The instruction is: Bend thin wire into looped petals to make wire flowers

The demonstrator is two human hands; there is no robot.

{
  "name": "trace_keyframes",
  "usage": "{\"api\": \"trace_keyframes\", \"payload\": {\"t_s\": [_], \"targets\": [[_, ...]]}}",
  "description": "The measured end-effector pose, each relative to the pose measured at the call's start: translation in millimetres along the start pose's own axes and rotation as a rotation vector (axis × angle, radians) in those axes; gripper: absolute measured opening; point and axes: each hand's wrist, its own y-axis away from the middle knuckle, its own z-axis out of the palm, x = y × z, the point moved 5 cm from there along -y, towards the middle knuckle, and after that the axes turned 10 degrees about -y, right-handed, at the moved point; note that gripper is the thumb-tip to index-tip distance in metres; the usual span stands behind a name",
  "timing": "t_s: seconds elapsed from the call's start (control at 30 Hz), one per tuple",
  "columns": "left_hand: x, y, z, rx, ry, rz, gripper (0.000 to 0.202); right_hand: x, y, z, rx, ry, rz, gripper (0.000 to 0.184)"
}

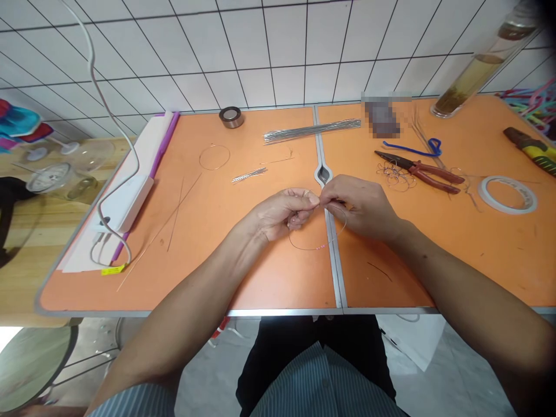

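A thin wire loop [303, 249] hangs below my fingers, with a few small pink beads at its bottom. My left hand [289, 211] pinches it at the top left, thumb pressed against the fingers. Fingertip to fingertip with it, my right hand [358, 202] grips the same wire from the right; the exact spot between the fingertips is too small to make out. Both hands are just above the orange folding table [278, 278], near its metal seam. Behind them lie a short bundle of wires [249, 175] and a longer bundle of silvery wires [313, 132].
Pliers [428, 172] with red handles lie to the right, among tangled wire. Farther right are a white tape ring [507, 195] and a yellow-black tool [532, 150]. A tall glass cylinder [473, 81] stands behind. At left are a white power strip [125, 202] and a tape roll [231, 117].
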Motion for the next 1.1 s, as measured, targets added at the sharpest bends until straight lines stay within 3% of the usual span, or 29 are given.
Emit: {"api": "trace_keyframes", "payload": {"t_s": [0.1, 0.2, 0.3, 0.37, 0.47, 0.57, 0.73, 1.1], "targets": [[3.8, 1.9, -0.6, 0.055, -0.038, 0.054, 0.045, 4.7, -0.5, -0.1, 0.029, 0.002, 0.047, 0.013], [10.1, 3.9, -3.6, 0.172, -0.119, 0.19, 0.043, 16.1, -2.4, -8.0, 0.146, -0.143, 0.258, 0.003], [15.3, 5.5, -6.0, 0.271, -0.211, 0.334, 0.042, 24.8, -2.4, -11.2, 0.167, -0.433, 0.508, 0.019], [16.5, 5.5, -6.7, 0.306, -0.267, 0.39, 0.041, 23.4, -2.8, -10.5, 0.113, -0.511, 0.577, 0.032], [16.1, 4.0, -6.3, 0.306, -0.317, 0.43, 0.039, 20.4, -2.4, -9.0, 0.068, -0.497, 0.602, 0.036], [16.2, 2.8, -5.0, 0.29, -0.356, 0.463, 0.039, 23.9, 0.4, -5.7, 0.066, -0.534, 0.628, 0.028], [20.6, 3.9, 0.5, 0.267, -0.46, 0.547, 0.038, 35.6, 6.9, 2.8, 0.018, -0.771, 0.712, 0.022], [21.1, 8.3, 2.1, 0.313, -0.644, 0.54, 0.031, 38.3, 7.8, 9.5, 0.102, -0.909, 0.831, 0.026]]}}
